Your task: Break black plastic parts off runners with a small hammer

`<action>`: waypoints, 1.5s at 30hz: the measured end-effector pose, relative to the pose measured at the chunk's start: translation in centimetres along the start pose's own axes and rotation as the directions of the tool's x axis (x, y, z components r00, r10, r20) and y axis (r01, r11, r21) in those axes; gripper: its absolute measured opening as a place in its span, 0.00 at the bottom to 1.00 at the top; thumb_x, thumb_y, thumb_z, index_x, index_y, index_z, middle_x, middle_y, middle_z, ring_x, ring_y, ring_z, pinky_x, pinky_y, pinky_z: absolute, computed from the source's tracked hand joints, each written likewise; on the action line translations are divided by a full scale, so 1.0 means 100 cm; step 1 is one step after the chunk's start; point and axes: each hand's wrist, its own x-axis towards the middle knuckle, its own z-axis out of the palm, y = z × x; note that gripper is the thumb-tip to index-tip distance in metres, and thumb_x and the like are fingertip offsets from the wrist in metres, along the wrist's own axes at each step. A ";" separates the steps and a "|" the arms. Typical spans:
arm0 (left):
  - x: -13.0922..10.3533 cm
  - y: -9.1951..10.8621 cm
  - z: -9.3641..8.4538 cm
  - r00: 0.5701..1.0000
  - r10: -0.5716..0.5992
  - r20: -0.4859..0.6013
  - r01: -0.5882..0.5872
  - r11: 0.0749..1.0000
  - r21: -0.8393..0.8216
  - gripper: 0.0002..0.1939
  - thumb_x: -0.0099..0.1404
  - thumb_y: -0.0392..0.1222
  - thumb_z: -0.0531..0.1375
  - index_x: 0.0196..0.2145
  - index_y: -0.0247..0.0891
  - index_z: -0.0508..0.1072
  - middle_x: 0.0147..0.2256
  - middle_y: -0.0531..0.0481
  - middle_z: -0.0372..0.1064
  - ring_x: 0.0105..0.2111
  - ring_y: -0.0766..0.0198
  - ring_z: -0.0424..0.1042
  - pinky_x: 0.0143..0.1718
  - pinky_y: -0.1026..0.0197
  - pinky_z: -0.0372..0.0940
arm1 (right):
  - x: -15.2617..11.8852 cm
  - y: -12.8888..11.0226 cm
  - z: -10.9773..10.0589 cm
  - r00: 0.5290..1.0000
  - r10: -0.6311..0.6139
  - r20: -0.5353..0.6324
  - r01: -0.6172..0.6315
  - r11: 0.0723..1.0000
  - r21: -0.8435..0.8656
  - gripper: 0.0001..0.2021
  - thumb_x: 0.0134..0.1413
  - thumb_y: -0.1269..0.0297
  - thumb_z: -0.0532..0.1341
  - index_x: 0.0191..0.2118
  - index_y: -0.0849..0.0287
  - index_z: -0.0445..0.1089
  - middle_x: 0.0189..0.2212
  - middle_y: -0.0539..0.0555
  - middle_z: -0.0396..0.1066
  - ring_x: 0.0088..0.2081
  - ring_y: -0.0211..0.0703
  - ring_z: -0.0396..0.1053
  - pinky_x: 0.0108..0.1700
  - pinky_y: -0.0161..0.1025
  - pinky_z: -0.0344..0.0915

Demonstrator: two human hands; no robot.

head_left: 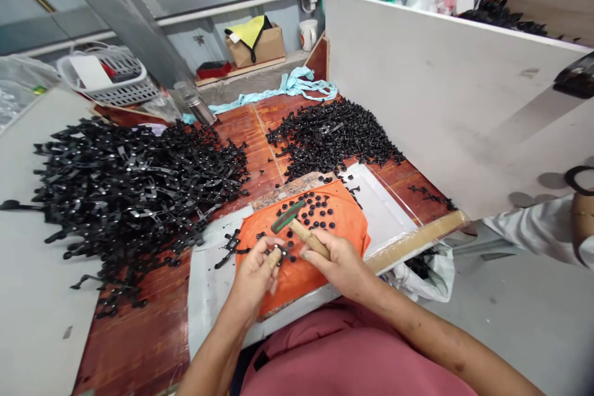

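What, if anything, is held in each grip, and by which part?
Right grip: a hammer, by its wooden handle, away from the head. Left grip: a small black part, pinched; which portion cannot be told.

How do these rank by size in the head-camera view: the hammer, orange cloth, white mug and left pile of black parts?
1. Left pile of black parts
2. Orange cloth
3. Wooden-handled hammer
4. White mug, sitting farther back
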 end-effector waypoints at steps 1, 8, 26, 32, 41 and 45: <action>0.003 0.003 -0.002 1.000 0.002 -0.028 -0.003 0.999 -0.040 0.27 0.60 0.61 0.65 0.46 0.40 0.65 0.16 0.67 0.54 0.11 0.76 0.46 0.14 0.72 0.50 | -0.006 0.001 -0.006 1.000 -0.012 -0.009 0.011 0.998 -0.068 0.05 0.64 0.64 0.58 0.37 0.57 0.70 0.26 0.44 0.65 0.28 0.36 0.62 0.31 0.32 0.57; 0.023 0.015 -0.006 1.000 -0.021 -0.023 0.020 0.997 -0.076 0.29 0.55 0.60 0.68 0.46 0.40 0.66 0.16 0.68 0.53 0.12 0.77 0.41 0.11 0.73 0.49 | -0.053 0.016 -0.037 0.989 0.024 0.147 0.031 0.930 -0.366 0.22 0.72 0.64 0.52 0.67 0.38 0.62 0.52 0.48 0.78 0.41 0.43 0.78 0.43 0.36 0.69; 0.034 0.011 -0.002 0.993 -0.001 -0.122 0.022 0.985 0.172 0.29 0.54 0.62 0.65 0.43 0.37 0.68 0.12 0.68 0.53 0.07 0.74 0.49 0.09 0.71 0.45 | -0.058 0.020 -0.038 0.986 0.041 0.160 0.036 0.893 -0.449 0.24 0.71 0.65 0.54 0.68 0.39 0.61 0.47 0.49 0.81 0.41 0.46 0.80 0.44 0.38 0.72; 0.038 0.003 -0.006 0.990 0.027 -0.141 0.006 0.973 0.229 0.27 0.54 0.61 0.63 0.42 0.38 0.68 0.13 0.66 0.56 0.06 0.73 0.50 0.08 0.70 0.44 | -0.036 0.003 -0.043 0.989 -0.122 0.086 0.148 0.881 -0.450 0.27 0.72 0.68 0.50 0.72 0.44 0.53 0.49 0.53 0.79 0.44 0.45 0.78 0.47 0.39 0.71; 0.037 0.004 -0.006 0.991 0.036 -0.126 -0.012 0.981 0.192 0.20 0.58 0.55 0.65 0.39 0.37 0.70 0.14 0.67 0.54 0.09 0.76 0.47 0.12 0.69 0.42 | 0.000 -0.005 -0.025 0.981 -0.151 0.120 0.192 0.689 -0.699 0.27 0.70 0.68 0.52 0.71 0.44 0.55 0.37 0.53 0.77 0.35 0.45 0.76 0.37 0.38 0.70; 0.038 0.005 -0.006 0.992 0.032 -0.122 -0.007 0.981 0.196 0.19 0.58 0.55 0.64 0.39 0.37 0.71 0.14 0.66 0.53 0.10 0.76 0.47 0.13 0.69 0.42 | -0.003 -0.006 -0.027 0.980 -0.168 0.105 0.192 0.680 -0.708 0.29 0.71 0.69 0.50 0.73 0.45 0.50 0.39 0.54 0.78 0.38 0.45 0.76 0.39 0.36 0.69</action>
